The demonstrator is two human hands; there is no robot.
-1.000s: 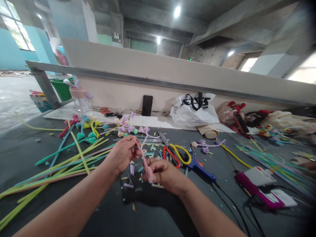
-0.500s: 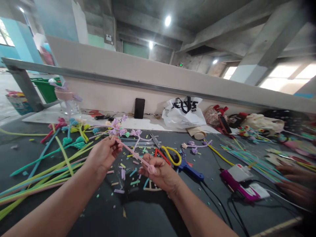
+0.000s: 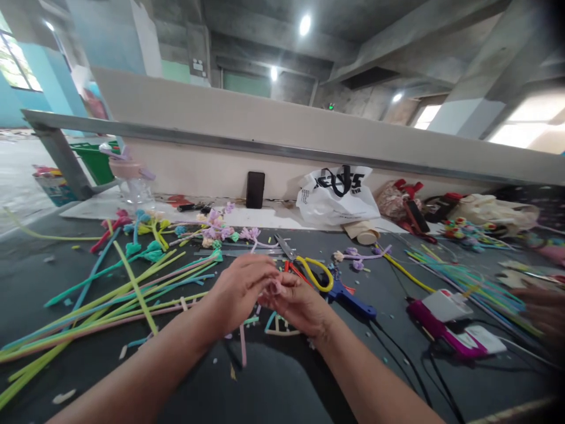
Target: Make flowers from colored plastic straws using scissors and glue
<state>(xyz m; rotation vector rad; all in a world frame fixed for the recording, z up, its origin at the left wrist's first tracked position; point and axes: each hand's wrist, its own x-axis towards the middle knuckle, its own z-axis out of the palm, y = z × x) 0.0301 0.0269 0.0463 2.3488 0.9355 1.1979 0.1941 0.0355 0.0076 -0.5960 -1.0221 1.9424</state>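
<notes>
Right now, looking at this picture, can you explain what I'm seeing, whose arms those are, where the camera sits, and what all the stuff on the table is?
There is no machine here. The camera is worn on a person's head and looks forward and down, so the two bare arms coming up from the bottom edge are that person's own. The left hand and right hand meet in the middle, fingers pinched together on a pink pipe cleaner, whose loose end hangs down below the hands. They work over a dark table. On it lie long green and yellow stems at the left, small finished flowers, scissors with yellow and red handles, a blue glue gun and many cut scraps. Behind stand a black phone and a white plastic bag. At the right edge, another person's hand shows.
</notes>
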